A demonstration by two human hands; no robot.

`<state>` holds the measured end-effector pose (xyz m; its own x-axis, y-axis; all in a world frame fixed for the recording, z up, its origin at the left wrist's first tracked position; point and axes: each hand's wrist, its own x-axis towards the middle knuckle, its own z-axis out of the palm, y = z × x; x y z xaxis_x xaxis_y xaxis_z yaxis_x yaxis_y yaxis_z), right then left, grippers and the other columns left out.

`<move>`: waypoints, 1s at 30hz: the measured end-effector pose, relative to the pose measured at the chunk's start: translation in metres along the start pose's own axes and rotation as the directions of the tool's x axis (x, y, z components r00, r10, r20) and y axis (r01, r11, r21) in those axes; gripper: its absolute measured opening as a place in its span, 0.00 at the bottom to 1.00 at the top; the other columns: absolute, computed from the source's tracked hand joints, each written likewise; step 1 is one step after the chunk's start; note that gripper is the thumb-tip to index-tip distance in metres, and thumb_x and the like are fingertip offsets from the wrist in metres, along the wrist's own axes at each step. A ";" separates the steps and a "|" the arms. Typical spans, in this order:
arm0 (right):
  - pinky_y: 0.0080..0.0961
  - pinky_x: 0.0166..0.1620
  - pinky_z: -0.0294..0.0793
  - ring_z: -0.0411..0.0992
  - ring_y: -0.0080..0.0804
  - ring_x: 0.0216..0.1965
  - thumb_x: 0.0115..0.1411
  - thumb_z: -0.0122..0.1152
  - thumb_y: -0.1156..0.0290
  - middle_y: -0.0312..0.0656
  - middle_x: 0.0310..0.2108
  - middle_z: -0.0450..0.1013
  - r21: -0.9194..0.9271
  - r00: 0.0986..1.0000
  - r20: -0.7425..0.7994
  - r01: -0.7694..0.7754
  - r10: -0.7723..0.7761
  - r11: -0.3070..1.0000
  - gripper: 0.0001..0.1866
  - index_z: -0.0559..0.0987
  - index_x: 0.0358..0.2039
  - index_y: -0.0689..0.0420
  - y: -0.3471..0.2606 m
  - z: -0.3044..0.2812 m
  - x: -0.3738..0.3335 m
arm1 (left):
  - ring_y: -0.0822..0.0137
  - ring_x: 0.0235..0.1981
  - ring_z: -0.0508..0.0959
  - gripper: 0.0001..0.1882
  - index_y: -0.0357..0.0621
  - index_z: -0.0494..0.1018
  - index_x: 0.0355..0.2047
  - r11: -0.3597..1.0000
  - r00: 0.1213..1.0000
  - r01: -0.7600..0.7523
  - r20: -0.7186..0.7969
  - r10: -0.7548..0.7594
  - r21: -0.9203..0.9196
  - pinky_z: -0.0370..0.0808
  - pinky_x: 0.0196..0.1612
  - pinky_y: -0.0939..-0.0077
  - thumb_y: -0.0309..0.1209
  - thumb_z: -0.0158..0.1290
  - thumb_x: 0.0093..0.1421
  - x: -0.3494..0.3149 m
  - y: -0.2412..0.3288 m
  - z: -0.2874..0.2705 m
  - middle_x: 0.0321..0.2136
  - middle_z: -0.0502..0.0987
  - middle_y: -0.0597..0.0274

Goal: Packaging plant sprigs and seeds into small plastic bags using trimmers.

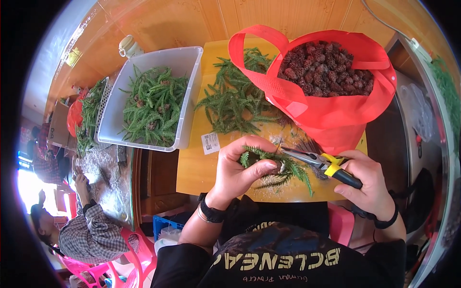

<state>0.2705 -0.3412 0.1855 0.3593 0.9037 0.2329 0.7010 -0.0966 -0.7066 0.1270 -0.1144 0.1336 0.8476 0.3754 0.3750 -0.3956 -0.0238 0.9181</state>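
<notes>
The person wears a black short-sleeved shirt (pixel 283 249) with pale yellow printed lettering across the chest. A black band (pixel 211 213) and a thin bangle circle the left wrist; a black band (pixel 386 222) circles the right wrist.

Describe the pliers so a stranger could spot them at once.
Start at the big red bag of pine cones on the yellow table. Just below it, the right hand holds the pliers: the only metal tool there, with yellow and black handles.
</notes>
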 end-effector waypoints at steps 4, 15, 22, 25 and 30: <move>0.32 0.38 0.70 0.71 0.46 0.35 0.47 0.63 0.59 0.42 0.23 0.73 -0.013 1.000 -0.001 0.003 -0.003 1.000 0.17 0.73 0.21 0.62 0.000 0.004 0.003 | 0.75 0.32 0.74 0.11 0.36 0.72 0.34 0.999 1.000 0.015 -0.013 -0.015 -0.040 0.71 0.36 0.83 0.24 0.59 0.50 -0.001 -0.001 0.001 0.31 0.76 0.62; 0.31 0.36 0.70 0.71 0.46 0.34 0.46 0.64 0.62 0.41 0.21 0.73 -0.031 1.000 0.013 -0.027 0.027 0.999 0.15 0.73 0.20 0.62 0.000 0.004 0.007 | 0.72 0.29 0.71 0.08 0.37 0.71 0.28 0.996 0.995 0.086 -0.044 -0.086 0.014 0.68 0.33 0.80 0.26 0.58 0.48 0.000 0.004 0.002 0.28 0.73 0.59; 0.32 0.37 0.70 0.71 0.47 0.32 0.46 0.65 0.60 0.41 0.20 0.72 -0.030 1.000 -0.015 -0.015 0.015 0.999 0.17 0.72 0.19 0.61 0.001 0.006 0.009 | 0.72 0.29 0.70 0.07 0.36 0.71 0.27 0.994 0.993 0.111 -0.046 -0.111 -0.006 0.68 0.33 0.80 0.24 0.57 0.47 0.001 0.008 0.002 0.28 0.73 0.58; 0.33 0.38 0.70 0.71 0.47 0.30 0.45 0.65 0.60 0.41 0.19 0.71 -0.040 1.000 -0.008 -0.007 0.006 0.999 0.17 0.72 0.19 0.61 0.002 0.006 0.009 | 0.72 0.29 0.70 0.07 0.36 0.71 0.27 0.995 0.994 0.100 -0.039 -0.101 -0.019 0.68 0.34 0.80 0.24 0.57 0.47 0.001 0.007 0.002 0.28 0.73 0.58; 0.34 0.39 0.71 0.70 0.46 0.28 0.44 0.66 0.61 0.41 0.17 0.69 -0.054 0.998 -0.014 0.057 -0.057 0.997 0.17 0.71 0.18 0.61 0.003 0.005 0.012 | 0.69 0.30 0.71 0.07 0.36 0.71 0.27 0.996 0.996 0.087 -0.024 -0.087 -0.009 0.68 0.35 0.78 0.23 0.57 0.46 0.001 0.009 0.000 0.27 0.73 0.57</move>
<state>0.2736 -0.3289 0.1829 0.3270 0.9019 0.2823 0.7524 -0.0677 -0.6552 0.1243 -0.1141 0.1418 0.8701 0.3978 0.2909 -0.3240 0.0170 0.9459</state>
